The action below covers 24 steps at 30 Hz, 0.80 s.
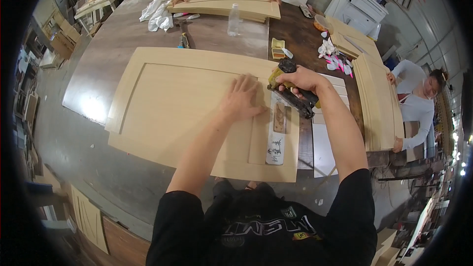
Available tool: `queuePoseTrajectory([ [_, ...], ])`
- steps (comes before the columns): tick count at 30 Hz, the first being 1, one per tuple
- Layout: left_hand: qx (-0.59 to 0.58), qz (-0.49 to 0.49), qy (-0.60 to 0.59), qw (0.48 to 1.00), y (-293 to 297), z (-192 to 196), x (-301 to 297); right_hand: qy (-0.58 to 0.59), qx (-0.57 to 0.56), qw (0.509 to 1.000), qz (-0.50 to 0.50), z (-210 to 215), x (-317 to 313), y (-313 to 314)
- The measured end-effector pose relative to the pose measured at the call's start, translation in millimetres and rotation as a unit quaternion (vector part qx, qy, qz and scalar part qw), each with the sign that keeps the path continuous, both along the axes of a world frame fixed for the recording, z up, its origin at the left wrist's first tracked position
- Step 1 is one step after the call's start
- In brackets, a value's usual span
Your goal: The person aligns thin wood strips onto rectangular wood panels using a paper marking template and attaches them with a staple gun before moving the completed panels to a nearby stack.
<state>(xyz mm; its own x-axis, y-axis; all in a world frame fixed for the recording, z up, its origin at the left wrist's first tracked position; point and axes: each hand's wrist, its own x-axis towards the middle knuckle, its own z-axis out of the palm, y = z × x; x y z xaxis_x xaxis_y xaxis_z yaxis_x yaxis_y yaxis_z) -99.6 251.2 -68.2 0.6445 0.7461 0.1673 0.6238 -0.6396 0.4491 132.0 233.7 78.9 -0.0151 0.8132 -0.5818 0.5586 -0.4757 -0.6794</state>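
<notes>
A pale wooden panel [187,113] with a raised frame border lies flat on the table before me. My left hand [241,99] rests on it, fingers spread, close to its right-hand frame strip. Beside that hand, along the panel's right side, lies a long white plate [276,150] with a dark plant drawing and a brown inset [280,117]. In my right hand [301,80] is a yellow and black nail gun [298,104], the fingers wrapped around its grip. It is over the panel's right edge, near the top of the plate; whether it touches the wood I cannot tell.
Across the table a person holds another panel [224,1]; at the right another person grips stacked panels [377,108]. Between them are a clear bottle [233,19], white cloth [158,10], a hand tool [184,38], a yellow box [278,47] and pink-tipped bottles [337,63].
</notes>
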Motion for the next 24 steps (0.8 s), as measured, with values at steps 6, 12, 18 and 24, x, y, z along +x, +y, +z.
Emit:
queuePoseTrajectory([
  [6,0.001,0.008,0.0,1.0,2,3,-2,-0.025,-0.005,1.0,-0.018,-9,4,13],
  [12,-0.003,0.013,-0.004,1.0,0,4,-1,0.013,0.031,0.999,-0.014,1,-5,3],
  [18,0.009,0.015,0.002,1.0,-4,6,0,-0.017,0.003,1.0,-0.025,-4,-8,4],
  [24,0.001,0.019,-0.029,0.999,-5,-4,0,-0.003,0.059,0.998,-0.023,5,-19,-19],
])
